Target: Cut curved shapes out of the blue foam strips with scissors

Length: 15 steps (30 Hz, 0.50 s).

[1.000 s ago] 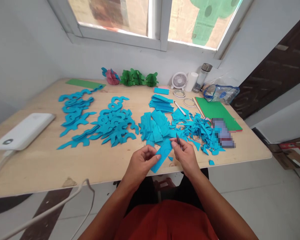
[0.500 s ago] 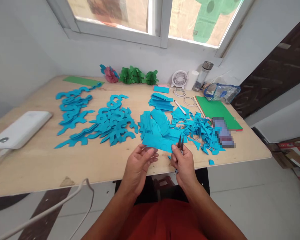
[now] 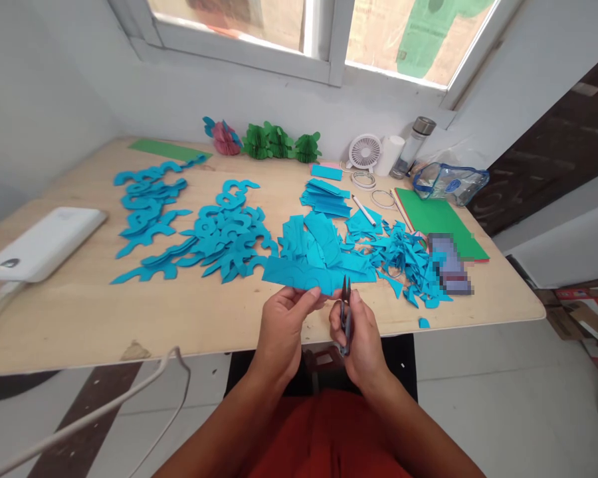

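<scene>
The left hand [image 3: 285, 325] is partly closed, pinching the near edge of a blue strip [image 3: 294, 273] between thumb and curled fingers. The right hand [image 3: 361, 335] is curled around snips [image 3: 345, 318], blades pointing far, their long axis running near to far. The strip lies lengthwise left to right, right end slightly nearer, at the near side of the paper pile [image 3: 316, 242].

pixelated phone-looking thing [image 3: 451, 269], pouch logo [image 3: 450, 188] way too tiny to read, window [image 3: 337, 41] chopped off up top, bit of blue strip [image 3: 288, 272] hidden by left hand [image 3: 283, 325]
</scene>
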Motion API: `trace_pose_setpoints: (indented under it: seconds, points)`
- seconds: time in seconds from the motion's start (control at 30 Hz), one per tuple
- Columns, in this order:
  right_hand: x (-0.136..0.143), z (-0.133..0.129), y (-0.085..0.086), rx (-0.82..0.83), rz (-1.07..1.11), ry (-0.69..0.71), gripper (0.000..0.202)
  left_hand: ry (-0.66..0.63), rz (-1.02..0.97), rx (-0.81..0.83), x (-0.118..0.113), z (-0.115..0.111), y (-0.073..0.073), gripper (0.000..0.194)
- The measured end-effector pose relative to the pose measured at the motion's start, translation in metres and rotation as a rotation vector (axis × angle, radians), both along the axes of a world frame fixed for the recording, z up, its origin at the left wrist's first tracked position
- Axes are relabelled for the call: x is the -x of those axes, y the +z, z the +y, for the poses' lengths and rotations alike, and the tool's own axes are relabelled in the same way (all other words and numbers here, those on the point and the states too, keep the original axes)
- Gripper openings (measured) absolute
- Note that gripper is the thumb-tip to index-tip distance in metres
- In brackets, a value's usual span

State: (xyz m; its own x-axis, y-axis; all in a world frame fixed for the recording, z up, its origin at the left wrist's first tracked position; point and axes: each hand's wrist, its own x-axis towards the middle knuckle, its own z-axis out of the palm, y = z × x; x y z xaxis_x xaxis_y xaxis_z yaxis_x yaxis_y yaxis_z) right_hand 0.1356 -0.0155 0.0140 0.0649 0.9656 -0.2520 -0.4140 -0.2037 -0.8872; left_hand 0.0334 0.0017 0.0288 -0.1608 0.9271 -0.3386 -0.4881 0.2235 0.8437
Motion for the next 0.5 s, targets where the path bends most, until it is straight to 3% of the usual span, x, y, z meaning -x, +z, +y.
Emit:
trace_pose_setpoints:
  seconds: [0.5]
  points:
    - [0.0098,-0.0094,0.0044,0.038,-0.003,0.048,0.043,0.031,-0.041,0.035,-0.0065,-0.0019,0.0097,0.017]
